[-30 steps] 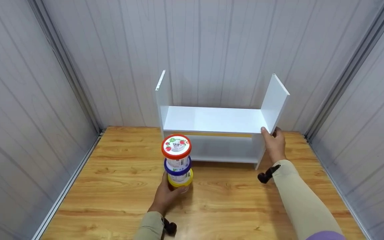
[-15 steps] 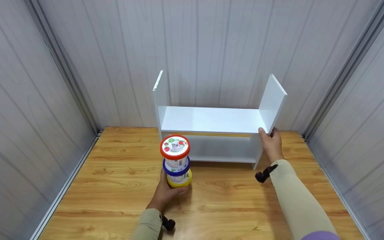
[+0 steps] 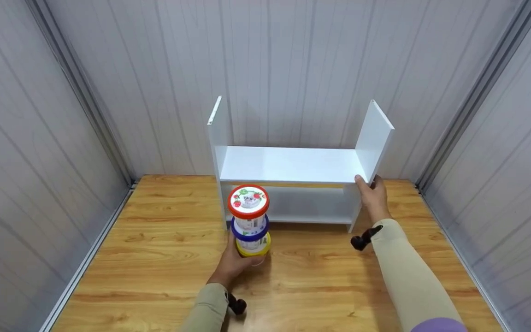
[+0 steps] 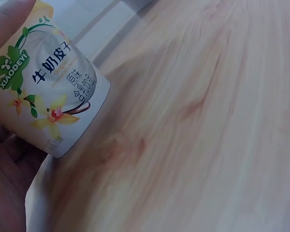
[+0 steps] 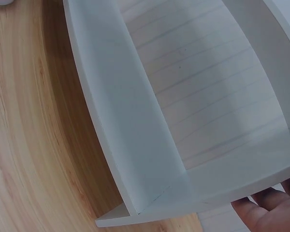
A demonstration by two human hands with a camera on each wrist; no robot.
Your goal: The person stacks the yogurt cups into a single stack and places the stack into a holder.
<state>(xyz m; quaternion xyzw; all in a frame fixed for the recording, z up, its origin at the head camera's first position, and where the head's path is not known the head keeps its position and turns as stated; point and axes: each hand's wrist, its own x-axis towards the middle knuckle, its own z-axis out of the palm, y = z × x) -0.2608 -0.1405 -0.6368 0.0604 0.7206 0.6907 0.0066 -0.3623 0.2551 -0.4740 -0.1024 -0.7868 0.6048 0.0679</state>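
Note:
Three paper cups stand stacked in the head view: a red-lidded cup (image 3: 248,201) on top, a blue-lidded cup (image 3: 250,231) in the middle and a yellow-lidded cup (image 3: 254,247) at the bottom. My left hand (image 3: 230,263) grips the lowest cup, fingers and thumb around its side. The left wrist view shows its printed wall (image 4: 48,89), with yellow flowers, its base close over the tabletop. Behind the stack is a white two-tier shelf (image 3: 288,164). My right hand (image 3: 374,199) holds its right side panel, thumb at the inner edge and the other fingers outside.
The wooden tabletop (image 3: 155,258) extends around the shelf and in front of it. Pale panelled walls (image 3: 265,69) enclose it at the back and both sides. Two upright panels, a left panel (image 3: 218,133) and a right panel (image 3: 376,133), rise above the upper tier.
The cup stack, in my left hand, has moved slightly right relative to the shelf. My right hand keeps its hold on the side panel. The whole scene has shifted a little left in view.

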